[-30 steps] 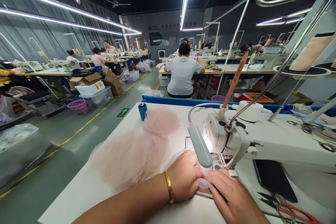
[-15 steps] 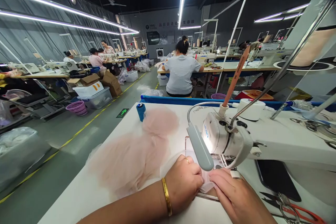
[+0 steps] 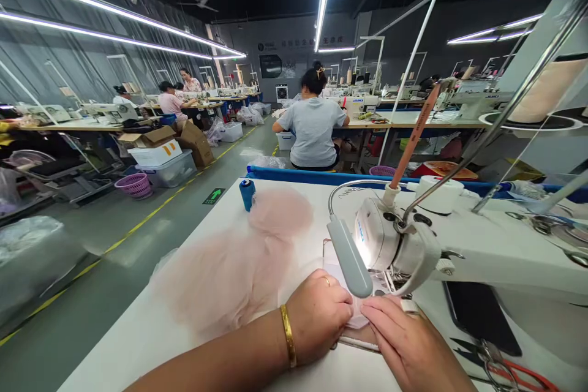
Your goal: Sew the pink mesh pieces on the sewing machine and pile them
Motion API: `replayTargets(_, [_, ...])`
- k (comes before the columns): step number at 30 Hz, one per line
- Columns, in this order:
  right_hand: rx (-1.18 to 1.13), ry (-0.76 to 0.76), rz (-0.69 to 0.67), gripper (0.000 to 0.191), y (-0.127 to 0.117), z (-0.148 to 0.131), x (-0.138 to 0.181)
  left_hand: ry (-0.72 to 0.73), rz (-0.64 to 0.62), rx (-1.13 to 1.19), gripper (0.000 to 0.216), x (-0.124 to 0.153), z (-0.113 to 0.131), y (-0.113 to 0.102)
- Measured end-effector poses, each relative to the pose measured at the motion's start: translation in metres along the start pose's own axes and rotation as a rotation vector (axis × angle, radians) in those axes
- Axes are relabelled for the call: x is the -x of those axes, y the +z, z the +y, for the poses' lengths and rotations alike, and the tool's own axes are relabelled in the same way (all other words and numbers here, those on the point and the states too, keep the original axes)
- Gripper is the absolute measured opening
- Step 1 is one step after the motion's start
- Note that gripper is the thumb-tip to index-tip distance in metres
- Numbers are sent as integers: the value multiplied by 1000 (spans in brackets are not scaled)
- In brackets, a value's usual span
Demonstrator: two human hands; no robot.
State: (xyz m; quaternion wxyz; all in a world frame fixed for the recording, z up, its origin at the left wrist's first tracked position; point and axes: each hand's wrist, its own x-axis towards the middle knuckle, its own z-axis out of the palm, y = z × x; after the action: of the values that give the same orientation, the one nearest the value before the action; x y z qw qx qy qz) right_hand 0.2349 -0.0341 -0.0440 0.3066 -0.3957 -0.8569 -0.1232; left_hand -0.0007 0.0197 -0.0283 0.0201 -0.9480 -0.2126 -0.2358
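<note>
A white sewing machine (image 3: 379, 226) stands on the table, and a piece of sheer pale fabric (image 3: 358, 317) lies at its needle area. My left hand (image 3: 321, 312), with a gold bangle and a ring, is closed with curled fingers on the fabric's left side. From the right, my right hand (image 3: 404, 331) has its fingers pressed together on the fabric's near edge, their tips close to the left hand. A grey lamp head (image 3: 351, 257) hides part of the needle area. Sheer pink fabric (image 3: 229, 275) is spread in a loose heap left of my hands.
A blue thread spool (image 3: 247, 195) stands at the table's far left corner. Right of the machine bed lie a black phone (image 3: 482, 315) and red-handled scissors (image 3: 523, 376). A thread stand rod rises at right. A co-worker (image 3: 312, 125) sits ahead, facing away.
Both hands have shifted very slightly left with the fabric between them. The co-worker ahead has leaned left and turned the head. The pink heap looks the same.
</note>
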Motion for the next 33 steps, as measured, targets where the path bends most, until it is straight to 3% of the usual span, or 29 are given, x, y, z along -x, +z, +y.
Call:
replayTargets(6, [13,19,-96,36,5,6,4,-59,65,-48,9,0,-2,9])
replayTargets(13, [39,114,-197,38,15,13,14,-95,-42,-87,25,-7,-4,5])
replayTargets(20, [43,151,-134,43,19,17,15,-111,0,-94,19,-8,-8,5])
replayTargets(28, [60,110,-127,44,14,15,13,-112,-72,6,5,-9,-10,1])
replayTargets(33, [88,20,-193,44,10,18,8,-215,-38,164,24,-13,-12,-14])
